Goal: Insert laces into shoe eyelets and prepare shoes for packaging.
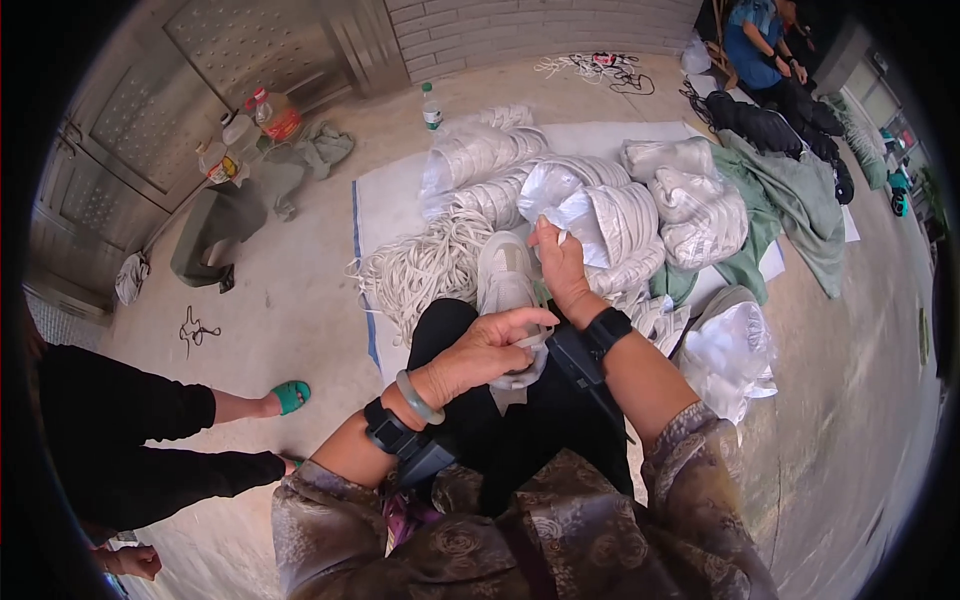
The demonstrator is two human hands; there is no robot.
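A light grey-white shoe rests on my lap between my knees, its toe pointing away from me. My left hand is over the shoe's opening, thumb and index finger closed on a pale shoelace. To the right and a little farther off, my right hand is raised beside the shoe. Its fingers pinch a short white lace end. Part of the shoe's tongue and heel is covered by my left hand. Just left of the shoe lies a big tangled heap of white laces.
Bundles of white shoe uppers lie on a white sheet ahead. More sit at my right beside green cloth. Bottles stand by the metal door. A person in green slippers is at left; another sits far right.
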